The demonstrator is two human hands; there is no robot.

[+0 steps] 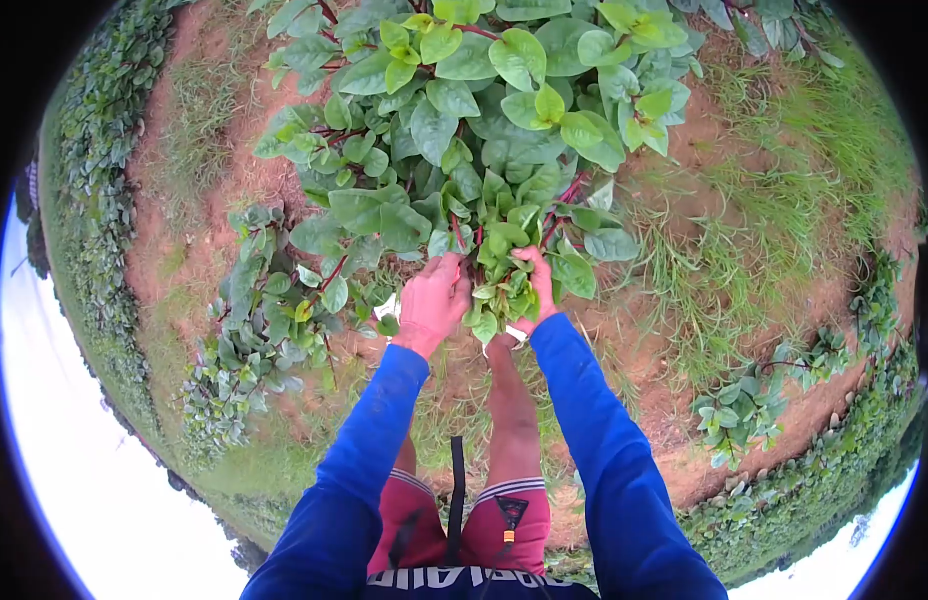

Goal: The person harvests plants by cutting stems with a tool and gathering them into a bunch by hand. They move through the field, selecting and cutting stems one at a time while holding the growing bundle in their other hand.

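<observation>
Both hands are at the lower edge of a large leafy plant (464, 110) with red stems. My left hand (436, 300) is closed at a red stem, its fingers bent and partly turned from view; whether it holds more is hidden. A bunch of leafy shoots (506, 270) rests in my right hand (536, 285), with the thumb over its right side and the other fingers hidden beneath the leaves. The two hands are close together, the bunch lying between them.
A smaller leafy plant (269, 300) grows at the left, and another low one (739, 410) at the right. Grass (724, 230) covers reddish soil (199, 215). Rows of plants curve along both sides. My legs are below the hands.
</observation>
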